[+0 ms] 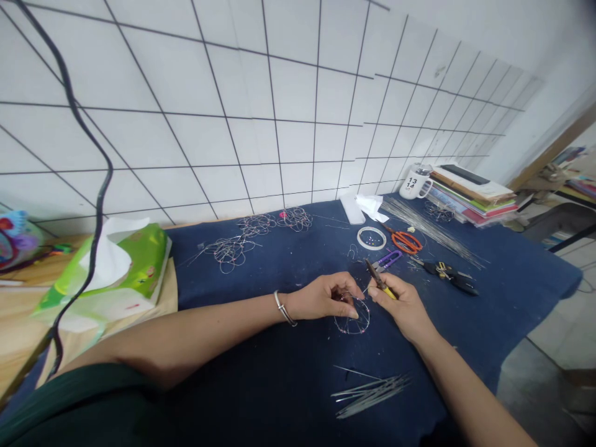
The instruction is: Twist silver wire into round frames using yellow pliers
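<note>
Near the middle of the dark blue cloth, my left hand [333, 297] pinches a round wire frame [352, 333] dotted with small pink beads. Just right of it, my right hand [400, 304] is wrapped round pliers [382, 284] with a yellow handle, their dark jaws pointing up and left. The fingertips of my right hand are close to the frame's upper right edge; whether they touch the wire is too small to tell. Beyond the pliers lies a purple-handled snipper [389, 259]. A pile of short wires [372, 392] rests in front of my hands.
Beaded wire shapes [230, 251] lie at the back left. A white bead dish [371, 238], orange scissors [406, 242], black cutters [449, 277] and long wires [428, 230] are behind my right hand. A mug [416, 182] and books [472, 194] stand farther back; green tissues [125, 267] are left.
</note>
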{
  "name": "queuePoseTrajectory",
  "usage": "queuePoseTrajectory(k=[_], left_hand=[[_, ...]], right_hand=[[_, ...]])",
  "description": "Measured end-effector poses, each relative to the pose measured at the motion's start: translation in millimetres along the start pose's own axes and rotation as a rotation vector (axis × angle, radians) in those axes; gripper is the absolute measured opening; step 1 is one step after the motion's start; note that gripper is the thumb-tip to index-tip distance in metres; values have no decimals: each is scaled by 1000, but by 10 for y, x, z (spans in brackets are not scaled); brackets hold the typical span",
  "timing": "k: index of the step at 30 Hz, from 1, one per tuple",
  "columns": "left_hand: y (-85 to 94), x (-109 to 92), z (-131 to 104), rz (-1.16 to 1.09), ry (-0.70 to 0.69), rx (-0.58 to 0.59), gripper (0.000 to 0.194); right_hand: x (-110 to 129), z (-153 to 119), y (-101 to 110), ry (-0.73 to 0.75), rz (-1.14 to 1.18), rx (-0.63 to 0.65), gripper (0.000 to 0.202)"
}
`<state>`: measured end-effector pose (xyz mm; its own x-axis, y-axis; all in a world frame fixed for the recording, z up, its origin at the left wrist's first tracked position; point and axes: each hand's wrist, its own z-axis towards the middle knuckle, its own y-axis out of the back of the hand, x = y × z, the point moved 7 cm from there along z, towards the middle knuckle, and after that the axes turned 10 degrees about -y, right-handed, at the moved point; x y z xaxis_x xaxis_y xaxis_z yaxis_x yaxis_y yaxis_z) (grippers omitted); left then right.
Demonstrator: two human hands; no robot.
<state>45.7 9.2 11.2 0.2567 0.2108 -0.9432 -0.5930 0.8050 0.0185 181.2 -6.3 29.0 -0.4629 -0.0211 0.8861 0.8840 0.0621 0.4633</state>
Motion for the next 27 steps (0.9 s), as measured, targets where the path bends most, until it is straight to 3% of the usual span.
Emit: queuePoseTrajectory(k=[16,27], left_hand=[[-22,-35,21,10,30,28,36],[-23,76,-1,22,103,42,35]], right_hand=[[37,-12,0,20,-33,-8,18],[37,-14,-4,25,-28,6,19]])
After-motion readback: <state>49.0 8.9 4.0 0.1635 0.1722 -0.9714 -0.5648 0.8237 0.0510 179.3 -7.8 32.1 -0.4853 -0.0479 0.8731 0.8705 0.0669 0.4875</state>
